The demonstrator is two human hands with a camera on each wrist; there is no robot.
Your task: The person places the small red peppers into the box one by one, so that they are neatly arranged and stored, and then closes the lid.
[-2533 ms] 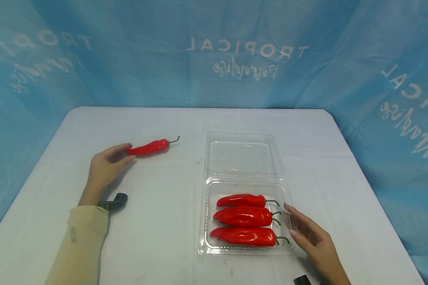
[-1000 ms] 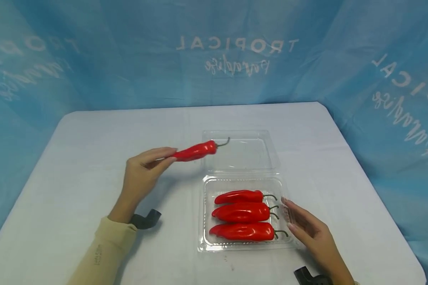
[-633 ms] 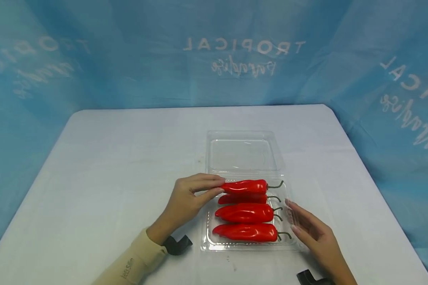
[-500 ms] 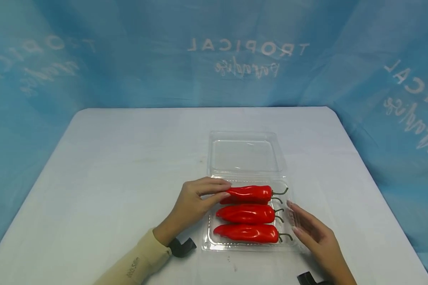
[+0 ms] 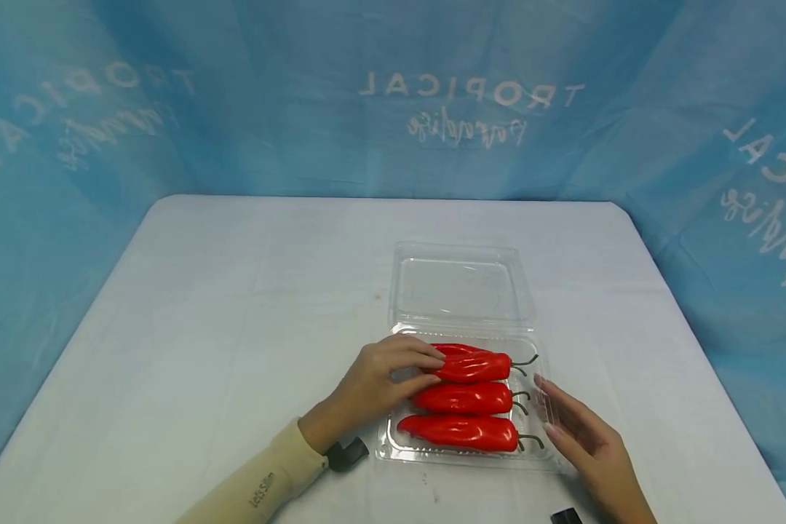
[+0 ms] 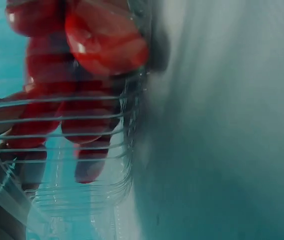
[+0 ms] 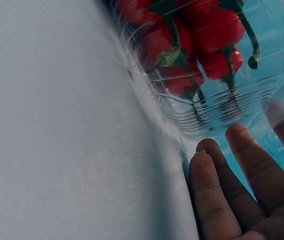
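The clear plastic clamshell box (image 5: 458, 460) lies open, its lid (image 5: 461, 287) folded back. Inside it, red chili peppers lie in rows with green stems to the right: a front one (image 5: 458, 432), a middle one (image 5: 465, 399) and a back one (image 5: 455, 348). My left hand (image 5: 386, 375) reaches over the box's left side and grips the tip end of another red chili pepper (image 5: 478, 367), which lies against the back one. At the box's right wall my right hand (image 5: 589, 440) rests with extended fingers. The right wrist view shows its fingertips (image 7: 238, 134) by the ribbed wall.
A white-covered table (image 5: 255, 291) carries the box right of its middle. Blue curtains (image 5: 288, 109) with mirrored white lettering hang behind and on both sides. Each wrist wears a black strap-on device (image 5: 347, 455).
My left hand has picked up the chili pepper from the table's left, carried it right and lowered it into the box behind the middle one. The right hand has stayed by the wall.
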